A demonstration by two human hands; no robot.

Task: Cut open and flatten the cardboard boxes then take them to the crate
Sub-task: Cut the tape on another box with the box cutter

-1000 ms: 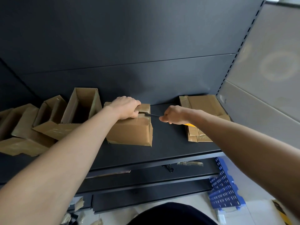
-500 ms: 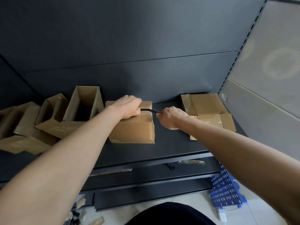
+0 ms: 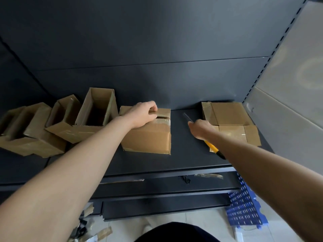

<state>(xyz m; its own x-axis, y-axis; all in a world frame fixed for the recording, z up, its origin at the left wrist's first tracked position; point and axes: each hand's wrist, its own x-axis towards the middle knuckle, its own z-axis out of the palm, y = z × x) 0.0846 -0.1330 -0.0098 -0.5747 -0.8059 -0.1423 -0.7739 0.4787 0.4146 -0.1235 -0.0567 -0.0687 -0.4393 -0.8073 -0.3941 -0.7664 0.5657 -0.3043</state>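
Middle box (image 3: pixel 146 137) on the shelf (image 3: pixel 183 158) looks slit. Left hand (image 3: pixel 141 116) fingers pinch its flap, right hand (image 3: pixel 201 128) grips the knife (image 3: pixel 212 147). One flat box (image 3: pixel 227 116) sits at the right end, the rest aren't flattened yet imo.

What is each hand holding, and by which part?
The left hand pinches the box by its top flap edge. The right hand grips the knife by its yellow handle, blade pointing away.

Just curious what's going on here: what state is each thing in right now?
Middle box: top slit, not flattened.
Left hand: pinches its flap.
Knife: blade out, off the box.
Right hand: grips the knife.
Right box: flattened.
Left boxes: open, not flattened.
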